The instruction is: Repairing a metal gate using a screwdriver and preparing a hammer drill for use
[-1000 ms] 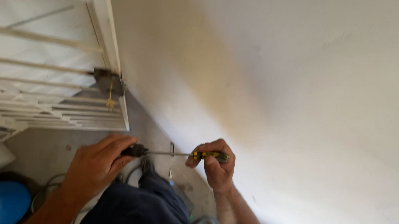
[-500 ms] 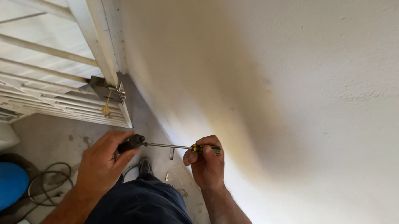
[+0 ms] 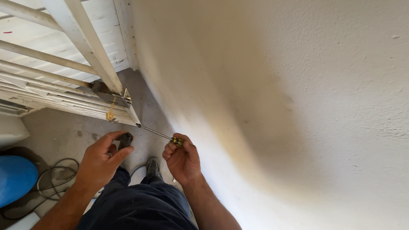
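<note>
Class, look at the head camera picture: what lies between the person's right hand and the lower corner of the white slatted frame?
In the head view, the thin metal screwdriver shaft spans from the right hand to the white slatted frame's corner; grey concrete floor lies beneath.

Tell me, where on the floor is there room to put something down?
Bare grey concrete floor lies between the white slatted frame and the left hand. Another strip runs along the cream plaster wall past the frame's corner. It is crowded lower left, with the blue rounded container and black coiled cable.

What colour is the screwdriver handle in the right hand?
Yellow and black stripes on the screwdriver handle, seen in the head view.
</note>
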